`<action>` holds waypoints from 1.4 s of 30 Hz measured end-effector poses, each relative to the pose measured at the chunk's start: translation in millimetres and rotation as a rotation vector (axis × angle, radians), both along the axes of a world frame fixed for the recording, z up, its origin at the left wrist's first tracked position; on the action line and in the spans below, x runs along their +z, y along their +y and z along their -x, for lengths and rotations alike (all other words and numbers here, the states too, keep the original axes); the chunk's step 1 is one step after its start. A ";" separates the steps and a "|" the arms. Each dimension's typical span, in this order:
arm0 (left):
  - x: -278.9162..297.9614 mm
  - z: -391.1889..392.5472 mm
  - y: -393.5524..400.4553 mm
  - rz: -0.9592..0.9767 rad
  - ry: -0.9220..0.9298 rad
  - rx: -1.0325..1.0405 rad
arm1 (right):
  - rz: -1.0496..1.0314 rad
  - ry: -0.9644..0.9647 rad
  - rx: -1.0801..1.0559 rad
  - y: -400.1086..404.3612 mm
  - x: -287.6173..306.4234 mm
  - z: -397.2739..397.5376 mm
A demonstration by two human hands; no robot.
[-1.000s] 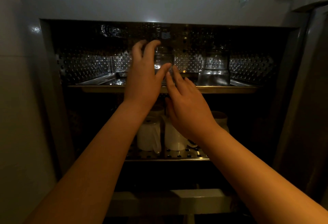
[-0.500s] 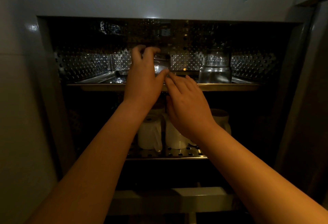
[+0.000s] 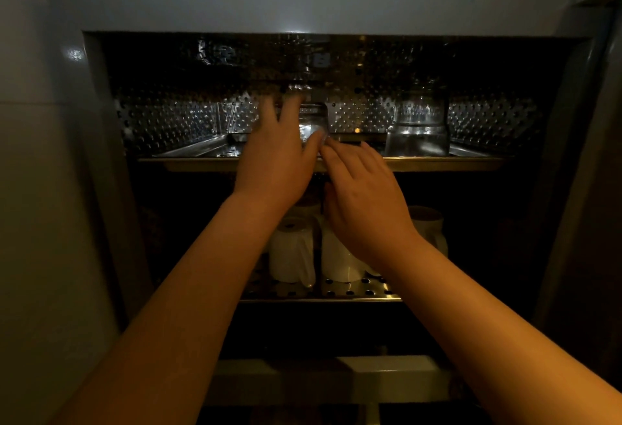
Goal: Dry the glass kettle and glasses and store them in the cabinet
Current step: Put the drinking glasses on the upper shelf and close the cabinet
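A small clear glass [image 3: 313, 122] stands on the upper shelf [image 3: 444, 164] of the open cabinet, near the middle. My left hand [image 3: 276, 158] wraps it from the left, its fingers blurred behind the glass and its thumb at the lower right side. The straight fingertips of my right hand [image 3: 363, 202] reach the glass's base at the shelf's front edge. The glass kettle [image 3: 419, 128] stands on the same shelf to the right, apart from both hands.
Upside-down white mugs [image 3: 291, 253] stand on the perforated lower shelf [image 3: 370, 291], under my hands. The cabinet's walls are perforated metal. Its open door [image 3: 595, 188] hangs at the right, and a tiled wall [image 3: 40, 188] closes the left.
The glass has come down onto the upper shelf with my left hand around it. My right hand's fingertips followed along its base.
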State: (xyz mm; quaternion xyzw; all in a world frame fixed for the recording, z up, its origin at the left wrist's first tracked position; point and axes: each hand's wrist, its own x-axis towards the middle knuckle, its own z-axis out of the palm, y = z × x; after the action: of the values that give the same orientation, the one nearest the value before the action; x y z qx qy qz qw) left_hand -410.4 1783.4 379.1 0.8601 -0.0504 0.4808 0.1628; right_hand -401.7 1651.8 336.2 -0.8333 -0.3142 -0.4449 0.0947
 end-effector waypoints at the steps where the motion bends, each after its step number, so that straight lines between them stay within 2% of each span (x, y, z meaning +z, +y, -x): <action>1: -5.6 2.5 0.5 -0.005 -0.006 0.018 | -0.003 0.001 0.001 -0.2 -0.1 -0.1; 6: -35.9 16.3 6.3 -0.123 -0.046 0.090 | -0.049 -0.009 0.014 0.9 -0.3 -0.1; 11: -40.4 18.5 8.6 -0.192 -0.013 0.117 | -0.083 -0.029 -0.001 5.4 1.0 -1.3; 26: -40.0 21.9 11.1 -0.219 0.007 0.092 | -0.021 0.041 -0.095 15.5 6.6 0.8; 37: -43.0 38.1 17.4 -0.273 0.113 0.075 | 0.002 0.152 -0.160 -6.5 2.6 32.4; 42: -56.9 50.7 9.1 -0.180 0.152 0.025 | -0.029 0.181 -0.219 -34.7 -6.3 65.8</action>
State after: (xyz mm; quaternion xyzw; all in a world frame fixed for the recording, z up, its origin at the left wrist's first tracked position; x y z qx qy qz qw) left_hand -461.1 1792.5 322.2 0.9058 -0.0704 0.4097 0.0822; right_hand -467.6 1617.1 329.9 -0.8979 -0.2052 -0.3800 0.0857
